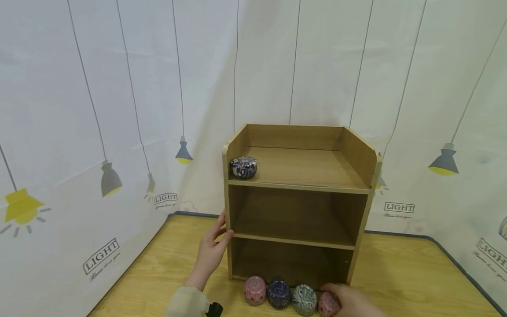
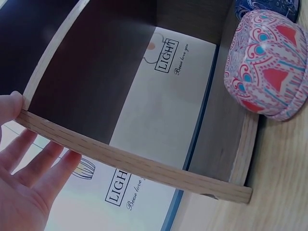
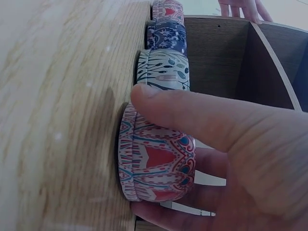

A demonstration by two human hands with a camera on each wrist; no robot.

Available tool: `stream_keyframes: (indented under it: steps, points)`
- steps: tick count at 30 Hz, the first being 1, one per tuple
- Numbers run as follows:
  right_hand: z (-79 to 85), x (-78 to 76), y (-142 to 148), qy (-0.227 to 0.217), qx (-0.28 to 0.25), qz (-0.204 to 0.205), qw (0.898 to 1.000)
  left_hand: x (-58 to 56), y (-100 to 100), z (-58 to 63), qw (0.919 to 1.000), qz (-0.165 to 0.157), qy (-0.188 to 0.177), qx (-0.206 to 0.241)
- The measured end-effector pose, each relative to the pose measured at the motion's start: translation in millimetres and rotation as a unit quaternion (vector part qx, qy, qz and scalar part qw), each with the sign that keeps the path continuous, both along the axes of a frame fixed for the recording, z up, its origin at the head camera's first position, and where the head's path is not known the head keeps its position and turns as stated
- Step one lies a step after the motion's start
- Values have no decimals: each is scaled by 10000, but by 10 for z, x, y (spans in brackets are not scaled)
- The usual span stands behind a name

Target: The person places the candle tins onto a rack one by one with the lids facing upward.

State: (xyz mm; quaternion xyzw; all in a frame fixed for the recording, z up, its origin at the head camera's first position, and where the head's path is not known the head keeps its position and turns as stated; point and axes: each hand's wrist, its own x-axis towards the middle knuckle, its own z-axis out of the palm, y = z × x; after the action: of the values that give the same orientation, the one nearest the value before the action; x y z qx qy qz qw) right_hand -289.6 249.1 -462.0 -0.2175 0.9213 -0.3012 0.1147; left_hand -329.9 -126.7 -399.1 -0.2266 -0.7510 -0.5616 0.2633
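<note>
Head view: one tin (image 1: 244,167) tops the shelf (image 1: 301,165), four tins (image 1: 281,293) remain before it; left hand (image 1: 211,251) grips its side, right hand (image 1: 354,301) the rightmost tin (image 1: 328,304).

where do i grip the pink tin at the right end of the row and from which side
Probably round the curved side wall of the pink tin, coming from the right, where the right hand is: the pale green tin stands close on its left, the shelf behind, with no tin on its right.
</note>
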Motion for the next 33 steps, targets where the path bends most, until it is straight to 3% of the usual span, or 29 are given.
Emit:
stream_keyframes:
  steps: [7, 12, 17, 23, 29, 33]
  points:
    - [-9, 12, 5, 66, 17, -3, 10000, 10, 12, 12, 10000, -30, 74, -8]
    - [3, 19, 3, 130, -46, 27, 9999, 13, 12, 19, 9999, -68, -64, 71]
    - [22, 29, 23, 429, 54, -17, 9991, 14, 16, 15, 9999, -43, -107, 83]
    - [124, 60, 29, 334, -5, -242, 9991, 18, 11, 20, 9999, -22, -81, 116]
    - [224, 139, 20, 586, 41, -374, 9976, -20, -5, -15, 9996, -69, -180, 186]
    - [246, 172, 32, 694, 57, -395, 9968, -29, 9, -30, 10000, 50, 86, -5]
